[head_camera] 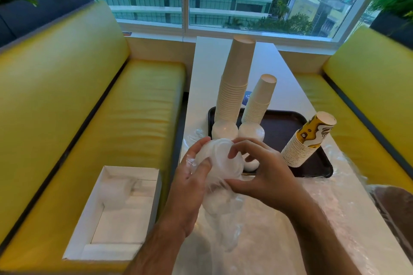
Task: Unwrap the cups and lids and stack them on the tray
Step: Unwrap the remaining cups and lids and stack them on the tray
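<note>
Your open room is the bare middle of the tray, tall cup stacks blocking its far left, patterned cup stack leaning on its right, lid stacks along its near-left edge, loose plastic wrap over the near surface

Two plain beige cup stacks stand on a dark brown tray. A third cup stack is yellow with white swirls and dark spots. The lids are translucent white, in clear plastic wrap. The desk is white. The bench seats are bright yellow. An open box is white.
</note>
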`<state>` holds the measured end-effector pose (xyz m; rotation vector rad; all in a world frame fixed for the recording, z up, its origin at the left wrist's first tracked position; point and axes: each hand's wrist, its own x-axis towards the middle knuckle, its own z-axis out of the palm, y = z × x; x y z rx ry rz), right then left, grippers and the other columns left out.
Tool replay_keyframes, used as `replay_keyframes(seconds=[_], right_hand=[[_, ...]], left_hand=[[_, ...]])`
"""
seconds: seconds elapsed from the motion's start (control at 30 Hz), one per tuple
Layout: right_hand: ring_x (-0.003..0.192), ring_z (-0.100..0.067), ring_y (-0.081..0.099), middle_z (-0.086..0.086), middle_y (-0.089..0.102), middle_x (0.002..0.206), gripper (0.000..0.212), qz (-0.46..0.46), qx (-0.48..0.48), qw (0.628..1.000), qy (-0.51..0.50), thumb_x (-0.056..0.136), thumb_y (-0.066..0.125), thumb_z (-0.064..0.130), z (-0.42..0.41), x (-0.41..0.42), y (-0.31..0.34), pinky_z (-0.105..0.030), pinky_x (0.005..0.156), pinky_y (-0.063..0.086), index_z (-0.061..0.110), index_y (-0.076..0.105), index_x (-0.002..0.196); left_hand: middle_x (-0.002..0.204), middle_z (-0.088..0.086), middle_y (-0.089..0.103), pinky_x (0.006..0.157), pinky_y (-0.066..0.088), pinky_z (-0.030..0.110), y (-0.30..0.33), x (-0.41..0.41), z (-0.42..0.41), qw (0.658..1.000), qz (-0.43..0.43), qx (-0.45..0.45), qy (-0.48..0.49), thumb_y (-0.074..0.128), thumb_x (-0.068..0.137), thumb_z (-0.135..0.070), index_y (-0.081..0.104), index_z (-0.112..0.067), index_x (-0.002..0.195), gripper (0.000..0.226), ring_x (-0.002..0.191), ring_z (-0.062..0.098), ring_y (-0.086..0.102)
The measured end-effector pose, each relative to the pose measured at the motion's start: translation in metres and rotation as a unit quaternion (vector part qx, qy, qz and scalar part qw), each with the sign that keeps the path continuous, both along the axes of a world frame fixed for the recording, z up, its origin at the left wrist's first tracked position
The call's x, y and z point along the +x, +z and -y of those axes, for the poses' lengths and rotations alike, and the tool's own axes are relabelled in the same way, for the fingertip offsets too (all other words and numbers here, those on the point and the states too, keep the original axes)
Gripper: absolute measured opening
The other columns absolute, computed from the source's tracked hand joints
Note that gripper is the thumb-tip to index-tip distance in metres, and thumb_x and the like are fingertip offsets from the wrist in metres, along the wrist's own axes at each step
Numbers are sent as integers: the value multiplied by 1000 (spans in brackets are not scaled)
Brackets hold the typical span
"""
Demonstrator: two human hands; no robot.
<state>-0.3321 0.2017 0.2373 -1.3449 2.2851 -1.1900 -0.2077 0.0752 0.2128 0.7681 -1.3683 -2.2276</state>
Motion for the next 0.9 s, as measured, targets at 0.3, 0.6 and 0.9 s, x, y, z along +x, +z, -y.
replay_keyframes(seconds=[0.3,0.6,0.9], right_hand=[[95,-11,58,3,56,120,53,28,35,976,-214,67,92,37,-23,-74,-46,-17,73,52,30,59,108],[109,-15,48,-3,50,131,54,37,179,964,-193,67,92,40,-7,-128,-123,-26,87,41,27,62,111],[117,-21,48,-2,51,130,55,32,189,966,-171,63,92,44,5,-136,-134,-38,100,48,29,63,108]], left_hand=[[134,11,64,96,53,64,-14,-9,5,998,-8,23,52,57,102,-12,68,-43,124,40,121,39,63],[132,15,64,97,53,63,-15,-17,-3,998,11,26,54,54,102,-11,69,-45,121,42,118,50,60],[131,12,65,95,55,62,-15,-25,-4,998,30,11,54,55,102,-13,69,-47,120,40,117,44,63]])
